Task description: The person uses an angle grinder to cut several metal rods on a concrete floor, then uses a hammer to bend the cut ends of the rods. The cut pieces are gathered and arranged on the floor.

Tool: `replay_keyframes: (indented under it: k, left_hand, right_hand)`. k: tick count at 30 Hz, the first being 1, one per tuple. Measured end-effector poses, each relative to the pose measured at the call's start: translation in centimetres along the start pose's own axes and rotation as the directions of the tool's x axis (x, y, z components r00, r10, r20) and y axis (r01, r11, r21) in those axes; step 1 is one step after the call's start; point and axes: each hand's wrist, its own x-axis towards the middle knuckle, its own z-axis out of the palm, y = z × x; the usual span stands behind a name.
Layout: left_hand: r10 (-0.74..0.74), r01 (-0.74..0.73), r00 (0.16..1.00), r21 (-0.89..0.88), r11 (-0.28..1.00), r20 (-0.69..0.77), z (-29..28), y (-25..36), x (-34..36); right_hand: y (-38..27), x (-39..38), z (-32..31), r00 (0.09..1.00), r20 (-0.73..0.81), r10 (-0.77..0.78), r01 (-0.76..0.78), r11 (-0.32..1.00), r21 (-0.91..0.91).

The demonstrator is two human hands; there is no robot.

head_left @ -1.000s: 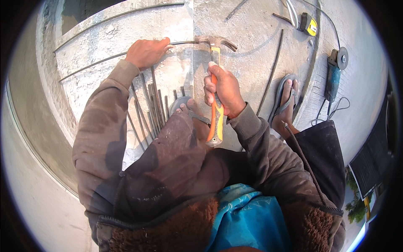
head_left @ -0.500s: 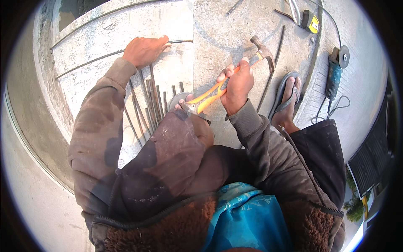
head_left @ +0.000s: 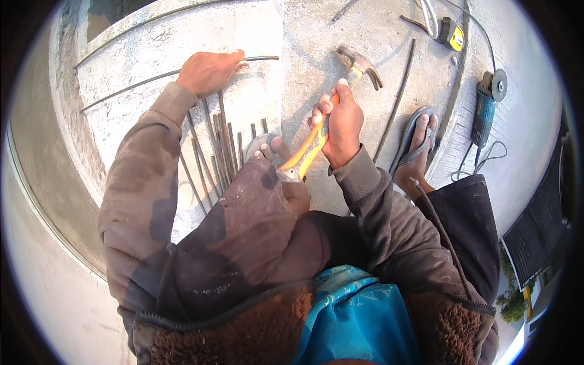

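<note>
My left hand [head_left: 208,72] is closed on a thin dark steel rod [head_left: 132,85] lying across the pale concrete; the rod's short right end sticks out past my fingers. My right hand [head_left: 342,121] grips the orange-and-yellow handle of a claw hammer [head_left: 307,152], whose metal head [head_left: 359,64] sits to the right of that rod end, apparently off the surface. Several straight cut rods [head_left: 225,146] lie below my left hand, near my sandalled left foot [head_left: 267,146].
A blue angle grinder [head_left: 485,112] with cord lies at right, a black-and-yellow tape measure [head_left: 451,35] beside white-handled tool [head_left: 427,15] at top right. Another rod [head_left: 395,100] lies by my right foot [head_left: 417,149]; a long rod [head_left: 152,13] runs along the upper left near the slab's edge.
The hammer head has left the rod end, swung rightward, then moved back a little up and left, with the handle now slanted. My left hand has shifted slightly left and up.
</note>
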Motion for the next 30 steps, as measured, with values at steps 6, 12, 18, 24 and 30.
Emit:
replay_keyframes:
  k: [6, 12, 18, 24, 30]
  left_hand:
    - [0.005, -0.005, 1.000, -0.022, 1.000, 0.006, 0.6, 0.2, -0.5]
    - [-0.003, -0.001, 0.998, -0.048, 0.999, -0.065, 1.2, -0.4, -0.6]
    - [-0.037, 0.038, 0.998, -0.016, 0.999, 0.047, 0.2, 0.0, -0.1]
    - [-0.003, 0.003, 1.000, -0.041, 0.999, -0.010, 0.5, -0.4, -0.2]
    - [-0.023, 0.024, 1.000, -0.029, 0.999, 0.020, 0.6, -0.6, -0.3]
  right_hand:
    - [-0.1, -0.8, 0.2, 0.945, 0.196, 0.263, -0.206, 0.940, -0.271]
    - [1.0, -2.1, 1.6, 0.932, 0.155, 0.329, -0.271, 0.913, -0.305]
    - [0.9, -0.7, 1.6, 0.994, 0.024, 0.105, -0.104, 0.993, -0.060]
    - [0.7, 0.1, 1.0, 0.999, 0.016, 0.052, -0.052, 0.999, -0.016]
    - [1.2, -0.5, 1.3, 0.936, 0.189, 0.296, -0.249, 0.939, -0.236]
